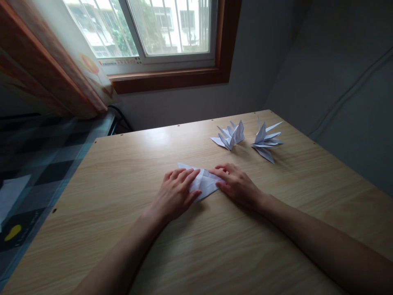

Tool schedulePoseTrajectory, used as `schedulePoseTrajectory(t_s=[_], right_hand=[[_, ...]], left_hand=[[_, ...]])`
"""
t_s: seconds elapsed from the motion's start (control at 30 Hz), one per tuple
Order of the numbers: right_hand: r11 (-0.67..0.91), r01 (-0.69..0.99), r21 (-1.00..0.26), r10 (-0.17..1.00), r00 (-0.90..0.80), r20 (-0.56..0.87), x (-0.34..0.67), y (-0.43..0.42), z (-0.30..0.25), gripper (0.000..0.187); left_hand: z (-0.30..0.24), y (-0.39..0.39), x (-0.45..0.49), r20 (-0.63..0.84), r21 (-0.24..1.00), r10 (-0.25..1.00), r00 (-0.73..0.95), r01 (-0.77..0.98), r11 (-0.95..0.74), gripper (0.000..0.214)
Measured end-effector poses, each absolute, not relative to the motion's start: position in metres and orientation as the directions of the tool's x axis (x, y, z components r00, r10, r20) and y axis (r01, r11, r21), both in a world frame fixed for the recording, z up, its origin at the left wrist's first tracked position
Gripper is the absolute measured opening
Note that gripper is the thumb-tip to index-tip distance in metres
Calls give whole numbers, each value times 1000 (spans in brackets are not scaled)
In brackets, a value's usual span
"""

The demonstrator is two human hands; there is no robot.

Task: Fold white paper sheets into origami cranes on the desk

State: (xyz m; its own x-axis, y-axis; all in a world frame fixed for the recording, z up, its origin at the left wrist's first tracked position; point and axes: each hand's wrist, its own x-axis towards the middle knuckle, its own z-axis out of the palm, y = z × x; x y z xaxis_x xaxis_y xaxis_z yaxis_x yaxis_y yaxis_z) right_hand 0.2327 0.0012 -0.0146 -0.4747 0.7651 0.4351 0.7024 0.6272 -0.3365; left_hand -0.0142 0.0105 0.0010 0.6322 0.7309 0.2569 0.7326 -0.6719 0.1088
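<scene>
A folded sheet of white paper (205, 180) with crease lines and a pointed far-left corner lies on the wooden table in front of me. My left hand (178, 191) holds its left part, index finger on top and thumb at the near edge. At the right end, my right hand (235, 183) grips the paper between thumb and fingers. The parts under my fingers are hidden. Beyond my hands stand pointed white folded-paper pieces, one group (230, 135) behind the paper and another (266, 141) to its right.
The light wooden tabletop (123, 188) has small dark holes along its edges. On the left is a surface with a dark checked cloth (46, 172) and a white sheet (14, 192). Behind are an orange-patterned curtain (55, 61) and a wood-framed window (172, 78).
</scene>
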Motion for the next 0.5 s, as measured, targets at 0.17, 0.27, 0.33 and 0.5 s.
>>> schedulePoseTrajectory(t_s=[0.17, 0.27, 0.33, 0.5], right_hand=[[647, 721, -245, 744, -530, 407, 230, 2, -17, 25], [644, 716, -269, 754, -533, 384, 232, 5, -19, 27], [632, 705, -322, 770, -523, 366, 238, 9, -19, 24], [589, 644, -488, 807, -500, 313, 261, 27, -21, 18]], left_hand=[[0, 7, -13, 224, 35, 699, 679, 711, -702, 46], [0, 7, -13, 158, 49, 652, 741, 654, -755, 52], [1, 7, -12, 104, 79, 638, 763, 633, -770, 54], [8, 5, -10, 71, 81, 633, 771, 628, -774, 52]])
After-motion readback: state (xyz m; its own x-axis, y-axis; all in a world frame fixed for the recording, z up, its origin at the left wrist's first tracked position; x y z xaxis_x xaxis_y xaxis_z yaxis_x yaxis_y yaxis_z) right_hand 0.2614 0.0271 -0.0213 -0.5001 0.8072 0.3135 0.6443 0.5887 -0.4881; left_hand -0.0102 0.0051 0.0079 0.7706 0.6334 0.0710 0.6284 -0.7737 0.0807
